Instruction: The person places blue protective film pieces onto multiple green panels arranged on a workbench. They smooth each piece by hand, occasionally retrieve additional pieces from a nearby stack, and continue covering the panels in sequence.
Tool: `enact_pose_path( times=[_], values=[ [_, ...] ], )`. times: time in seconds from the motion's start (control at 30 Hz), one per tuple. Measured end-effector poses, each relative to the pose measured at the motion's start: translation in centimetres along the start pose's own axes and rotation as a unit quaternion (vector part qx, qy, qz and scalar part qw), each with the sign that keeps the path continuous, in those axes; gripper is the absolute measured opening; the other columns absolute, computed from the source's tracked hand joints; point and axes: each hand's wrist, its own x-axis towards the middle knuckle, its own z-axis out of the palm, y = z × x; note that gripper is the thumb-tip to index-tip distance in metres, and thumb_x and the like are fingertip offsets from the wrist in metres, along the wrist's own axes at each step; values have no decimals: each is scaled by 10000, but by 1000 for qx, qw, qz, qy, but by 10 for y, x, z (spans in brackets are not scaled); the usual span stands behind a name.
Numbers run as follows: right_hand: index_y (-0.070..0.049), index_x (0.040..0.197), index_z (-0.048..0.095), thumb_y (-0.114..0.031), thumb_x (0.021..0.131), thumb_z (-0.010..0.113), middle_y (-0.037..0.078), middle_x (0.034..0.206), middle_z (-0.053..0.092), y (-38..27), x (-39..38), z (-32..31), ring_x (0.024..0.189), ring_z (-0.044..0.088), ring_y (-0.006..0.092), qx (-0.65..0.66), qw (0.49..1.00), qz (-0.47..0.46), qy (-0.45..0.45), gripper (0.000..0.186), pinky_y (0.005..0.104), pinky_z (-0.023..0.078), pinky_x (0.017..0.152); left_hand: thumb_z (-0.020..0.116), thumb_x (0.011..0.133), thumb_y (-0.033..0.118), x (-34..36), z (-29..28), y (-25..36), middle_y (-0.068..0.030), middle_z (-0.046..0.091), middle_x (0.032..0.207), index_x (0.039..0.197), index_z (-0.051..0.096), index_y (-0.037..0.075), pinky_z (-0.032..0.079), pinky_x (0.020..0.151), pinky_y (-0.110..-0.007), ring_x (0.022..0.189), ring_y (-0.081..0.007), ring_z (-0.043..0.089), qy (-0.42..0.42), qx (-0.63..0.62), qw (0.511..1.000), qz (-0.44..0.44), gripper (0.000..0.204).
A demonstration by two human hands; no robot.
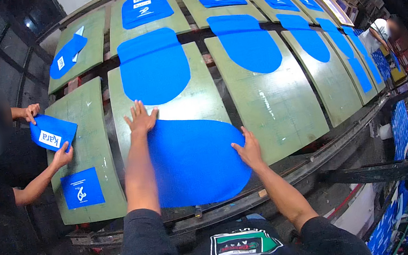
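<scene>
A large plain blue cloth piece with a rounded outline lies in front of me, partly on a green board and reaching past its near edge. My left hand is open, fingers spread flat at the cloth's far left corner. At the cloth's right edge is my right hand, its thumb on the fabric and its index finger apart from it; its other fingers are partly hidden. Just beyond my left hand, another rounded blue cloth piece lies flat across the board's far end.
At left, a co-worker's hands hold a blue piece with a white printed label. A blue printed rectangle lies on that green board. More boards with blue pieces extend rightward, where another person stands. A rail runs along the near side.
</scene>
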Motion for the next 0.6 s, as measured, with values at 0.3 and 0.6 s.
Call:
enact_pose_path(
  times=[0.3,0.6],
  values=[
    [24,1028,687,-245,782,800,239,972,713,14,31,-14,907,698,396,85,978,29,-189,382,451,544,804,683,941,350,-239,65,-14,-165,646,1241,1273,611,-15,435,1044,-397,1185,-262,586,159,-573,801,-74,498],
    [37,1020,681,-128,921,699,62,902,719,-55,28,-44,743,649,135,388,888,4,-248,194,312,540,717,751,875,353,-351,143,21,-258,473,1384,1426,385,-84,345,1133,-399,1285,-326,481,132,-862,401,-281,793]
  ],
)
